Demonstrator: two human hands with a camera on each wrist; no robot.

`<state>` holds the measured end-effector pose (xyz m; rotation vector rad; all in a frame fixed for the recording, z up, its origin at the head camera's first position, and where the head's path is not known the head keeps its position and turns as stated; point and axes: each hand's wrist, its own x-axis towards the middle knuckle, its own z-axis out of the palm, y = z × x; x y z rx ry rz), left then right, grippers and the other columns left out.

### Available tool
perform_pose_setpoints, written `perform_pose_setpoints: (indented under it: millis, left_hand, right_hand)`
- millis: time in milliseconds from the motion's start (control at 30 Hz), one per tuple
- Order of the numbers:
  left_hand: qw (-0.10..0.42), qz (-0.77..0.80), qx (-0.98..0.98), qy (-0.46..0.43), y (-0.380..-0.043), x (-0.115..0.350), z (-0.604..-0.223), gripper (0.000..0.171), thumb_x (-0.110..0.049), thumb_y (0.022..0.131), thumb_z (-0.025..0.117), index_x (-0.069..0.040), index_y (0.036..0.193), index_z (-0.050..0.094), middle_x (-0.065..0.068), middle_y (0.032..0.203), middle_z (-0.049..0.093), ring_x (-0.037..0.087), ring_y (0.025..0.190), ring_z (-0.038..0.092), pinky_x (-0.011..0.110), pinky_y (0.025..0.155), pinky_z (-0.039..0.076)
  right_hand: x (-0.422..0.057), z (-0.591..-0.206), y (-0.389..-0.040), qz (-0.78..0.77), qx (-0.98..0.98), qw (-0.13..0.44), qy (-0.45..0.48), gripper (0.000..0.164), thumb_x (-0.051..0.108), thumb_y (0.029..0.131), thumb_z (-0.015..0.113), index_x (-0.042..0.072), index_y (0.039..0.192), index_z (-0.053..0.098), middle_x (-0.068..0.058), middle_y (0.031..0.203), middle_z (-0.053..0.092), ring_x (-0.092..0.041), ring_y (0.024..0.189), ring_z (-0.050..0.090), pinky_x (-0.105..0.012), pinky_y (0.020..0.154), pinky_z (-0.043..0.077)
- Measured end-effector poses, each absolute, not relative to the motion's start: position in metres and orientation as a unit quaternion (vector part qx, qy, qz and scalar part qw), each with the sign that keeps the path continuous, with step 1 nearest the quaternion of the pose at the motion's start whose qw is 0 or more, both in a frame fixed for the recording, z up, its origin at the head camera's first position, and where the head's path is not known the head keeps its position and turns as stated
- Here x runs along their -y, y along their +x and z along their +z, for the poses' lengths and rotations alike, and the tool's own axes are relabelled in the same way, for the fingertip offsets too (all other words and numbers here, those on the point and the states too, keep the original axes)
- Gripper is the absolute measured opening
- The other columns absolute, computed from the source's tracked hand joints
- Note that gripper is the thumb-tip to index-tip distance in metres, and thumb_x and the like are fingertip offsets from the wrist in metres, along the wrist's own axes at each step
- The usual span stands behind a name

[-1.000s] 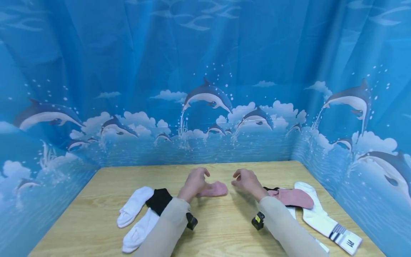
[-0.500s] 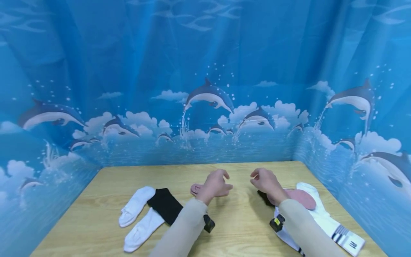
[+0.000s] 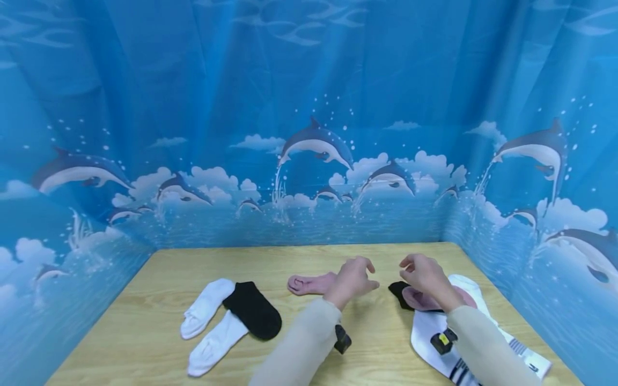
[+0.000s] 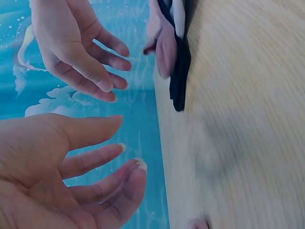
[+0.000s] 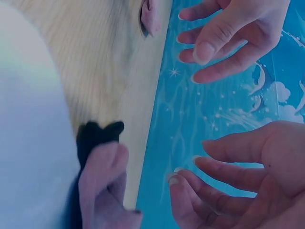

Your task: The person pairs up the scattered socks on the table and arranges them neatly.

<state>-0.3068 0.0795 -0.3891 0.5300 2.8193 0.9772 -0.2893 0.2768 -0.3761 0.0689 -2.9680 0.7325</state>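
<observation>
My left hand hovers above the table just right of a pink sock, fingers loosely bent and holding nothing. Part of that sock is hidden behind the hand. My right hand hangs over the pile at the right, also with nothing in its relaxed fingers. Under it lie another pink sock and a black sock, on top of white socks. In the left wrist view both hands face each other with a gap between them.
At the left of the wooden table lie two white socks and a black sock partly over them. A striped white sock reaches toward the right edge. A blue dolphin curtain closes off the back and sides.
Both hands have moved right, the left one passing over the middle pink sock, the right one over the right pile. The left black sock and the middle pink sock show more fully.
</observation>
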Motion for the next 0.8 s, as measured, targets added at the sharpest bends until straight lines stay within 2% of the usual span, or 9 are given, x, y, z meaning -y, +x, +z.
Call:
perform_pose_setpoints:
  millis: [67, 200, 400, 533, 667, 800]
  left_hand:
    - [0.058, 0.328, -0.926, 0.178, -0.306, -0.084, -0.39, 0.031, -0.022, 0.089, 0.082, -0.011, 0.117, 0.072, 0.008, 0.121, 0.073, 0.021, 0.101, 0.068, 0.035, 0.088, 0.058]
    - [0.063, 0.336, -0.922, 0.182, -0.304, -0.094, -0.393, 0.03, -0.021, 0.089, 0.082, -0.012, 0.116, 0.073, 0.006, 0.116, 0.074, 0.017, 0.092, 0.069, 0.031, 0.082, 0.058]
    - [0.066, 0.34, -0.92, 0.183, -0.301, -0.109, -0.397, 0.03, -0.022, 0.087, 0.084, -0.013, 0.114, 0.074, 0.003, 0.109, 0.074, 0.013, 0.086, 0.066, 0.028, 0.083, 0.056]
    - [0.054, 0.327, -0.925, 0.187, -0.299, -0.116, -0.399, 0.028, -0.023, 0.087, 0.084, -0.014, 0.111, 0.075, 0.003, 0.112, 0.075, 0.017, 0.1, 0.066, 0.029, 0.091, 0.055]
    - [0.058, 0.328, -0.926, 0.177, -0.297, -0.123, -0.402, 0.027, -0.025, 0.088, 0.083, -0.016, 0.112, 0.075, 0.0, 0.119, 0.073, 0.019, 0.114, 0.065, 0.034, 0.095, 0.055]
    - [0.072, 0.334, -0.926, 0.162, -0.296, -0.13, -0.406, 0.026, -0.027, 0.089, 0.082, -0.018, 0.112, 0.074, -0.003, 0.118, 0.071, 0.017, 0.115, 0.063, 0.038, 0.094, 0.055]
  right_hand:
    - [-0.282, -0.375, -0.286, 0.234, 0.971, 0.044, 0.024, 0.026, 0.011, 0.092, 0.068, -0.004, 0.112, 0.069, -0.018, 0.098, 0.075, -0.034, 0.092, 0.07, -0.05, 0.083, 0.056]
    - [-0.297, -0.375, -0.28, 0.227, 0.972, 0.047, 0.029, 0.027, 0.011, 0.092, 0.068, -0.006, 0.113, 0.069, -0.018, 0.097, 0.075, -0.035, 0.091, 0.07, -0.051, 0.083, 0.056]
    - [-0.327, -0.378, -0.269, 0.221, 0.974, 0.047, 0.019, 0.028, 0.01, 0.09, 0.067, -0.007, 0.112, 0.068, -0.021, 0.097, 0.073, -0.038, 0.093, 0.069, -0.054, 0.083, 0.055]
    - [-0.346, -0.378, -0.264, 0.214, 0.976, 0.041, 0.002, 0.03, 0.009, 0.089, 0.066, -0.01, 0.113, 0.068, -0.025, 0.099, 0.072, -0.041, 0.094, 0.068, -0.055, 0.082, 0.055]
    - [-0.362, -0.38, -0.261, 0.211, 0.977, 0.03, -0.021, 0.033, 0.01, 0.088, 0.067, -0.011, 0.114, 0.066, -0.028, 0.102, 0.07, -0.042, 0.095, 0.066, -0.053, 0.079, 0.056]
    - [-0.378, -0.385, -0.259, 0.216, 0.976, 0.022, -0.036, 0.035, 0.01, 0.088, 0.068, -0.013, 0.115, 0.065, -0.029, 0.101, 0.069, -0.041, 0.093, 0.066, -0.05, 0.075, 0.057]
